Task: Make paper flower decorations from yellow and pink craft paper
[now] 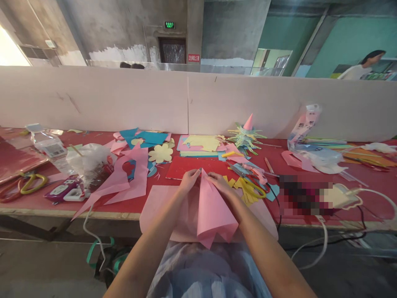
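A sheet of pink paper [214, 211], rolled into a cone, points its tip away from me with its wide, uneven edge near my lap. Close to the tip, my left hand [190, 180] pinches the paper from the left side. My right hand [217, 181] is closed on the cone's right side just below the tip. Beneath lies a larger pink sheet [158, 207] with rounded corners, overhanging the table's front edge. Yellow-handled scissors [256, 189] rest among yellow paper strips [245, 192], right of my right hand.
A small paper tree [246, 134] with a pink cone top stands by the white partition [139, 99]. Pink offcuts [138, 176], a yellow paper flower [160, 153] and a water bottle [46, 142] are left. More scissors [31, 184] lie far left. Cables [324, 244] hang at the right.
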A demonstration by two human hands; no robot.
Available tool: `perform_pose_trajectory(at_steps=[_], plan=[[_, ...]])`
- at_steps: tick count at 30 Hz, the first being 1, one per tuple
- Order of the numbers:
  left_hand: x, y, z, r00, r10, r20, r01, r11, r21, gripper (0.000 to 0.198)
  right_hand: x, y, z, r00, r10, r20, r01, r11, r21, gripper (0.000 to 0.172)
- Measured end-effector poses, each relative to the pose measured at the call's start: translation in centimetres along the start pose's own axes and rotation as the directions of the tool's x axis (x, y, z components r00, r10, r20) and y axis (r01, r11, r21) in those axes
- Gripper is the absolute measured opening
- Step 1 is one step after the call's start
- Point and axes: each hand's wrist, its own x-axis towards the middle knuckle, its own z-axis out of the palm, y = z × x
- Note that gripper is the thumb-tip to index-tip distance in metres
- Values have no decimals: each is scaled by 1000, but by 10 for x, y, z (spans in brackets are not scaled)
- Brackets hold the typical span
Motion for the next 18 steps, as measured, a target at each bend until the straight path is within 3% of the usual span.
perform_pose_trajectory(at_steps=[5, 11, 18], plan=[[6, -5, -1, 998, 33, -62, -29, 998, 52, 40, -1, -2, 3, 995, -5, 100, 3, 1000, 19, 24], [9, -9, -5, 992, 55, -109, -45, 995, 90, 34, -6, -8, 5, 991, 34, 127, -38, 999, 28, 26], [6, -10, -6, 988, 40, -146, -31, 998, 62, 33, -8, -6, 3, 966, 56, 251, -70, 996, 49, 30]])
